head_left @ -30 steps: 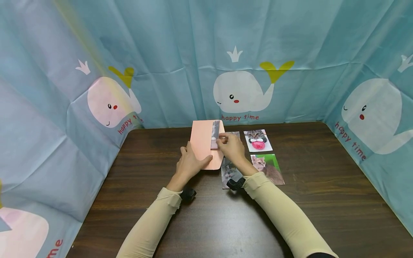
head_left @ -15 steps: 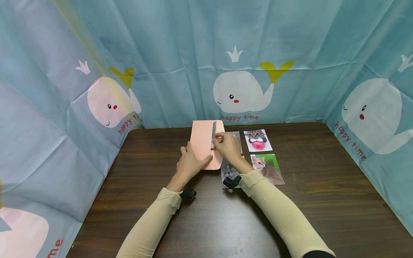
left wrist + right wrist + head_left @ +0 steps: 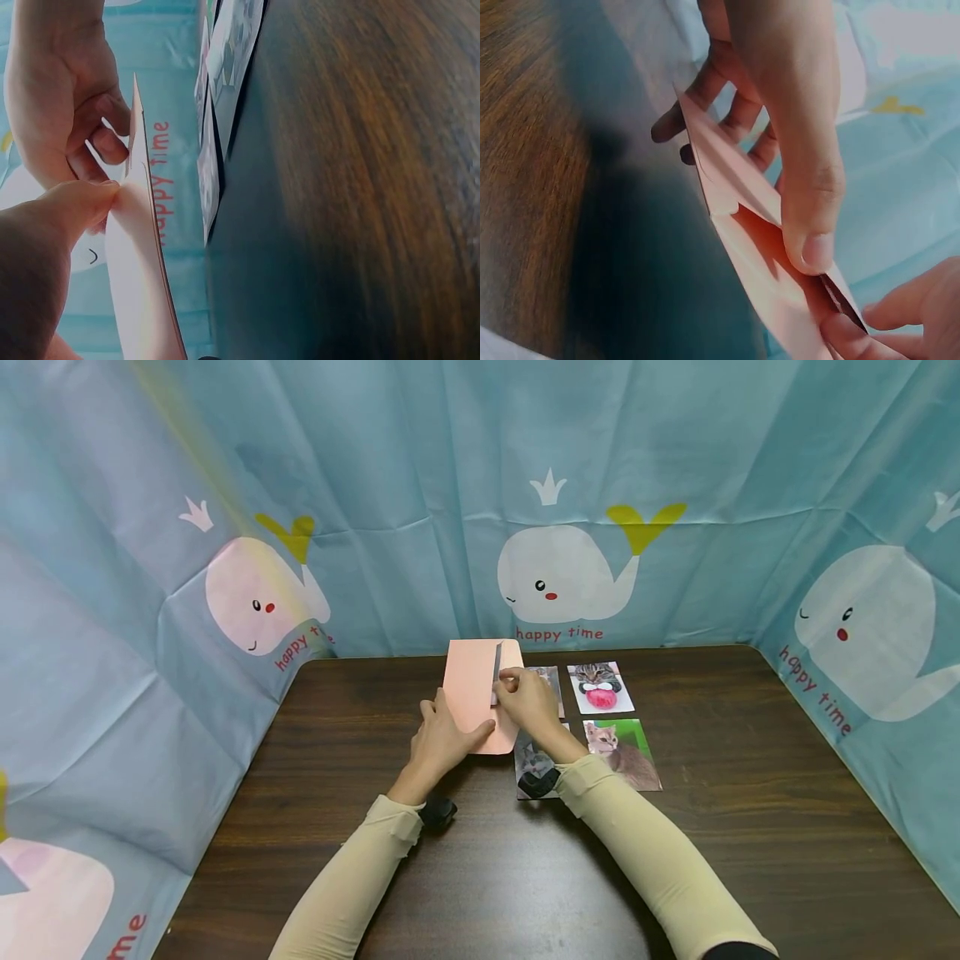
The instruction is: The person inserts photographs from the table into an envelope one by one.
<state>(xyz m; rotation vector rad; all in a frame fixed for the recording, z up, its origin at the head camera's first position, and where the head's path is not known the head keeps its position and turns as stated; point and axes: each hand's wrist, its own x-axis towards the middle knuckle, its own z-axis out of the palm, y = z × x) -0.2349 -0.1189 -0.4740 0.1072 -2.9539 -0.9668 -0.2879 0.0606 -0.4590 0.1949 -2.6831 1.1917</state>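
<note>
A pink envelope [image 3: 467,681] is held raised and turned sideways in my left hand [image 3: 441,739]. Its thumb presses the front, and the other fingers spread behind the envelope in the right wrist view. My right hand [image 3: 534,702] pinches a photo card [image 3: 497,660] at the envelope's opening. Only a narrow strip of that card shows; the rest is inside the envelope or behind my fingers. In the right wrist view, the envelope's mouth [image 3: 761,236] gapes beside the left thumb [image 3: 817,251], with my right fingertips [image 3: 847,334] at its edge.
Cat photos lie on the dark wooden table [image 3: 750,793]: one with a pink ball [image 3: 600,693], one with a green background [image 3: 626,752], and two greyish ones partly under my right arm. A blue whale-print curtain [image 3: 375,527] stands behind the table.
The right hand has moved slightly left with the photo card, and a narrower strip of the card shows. The left hand and envelope have held still.
</note>
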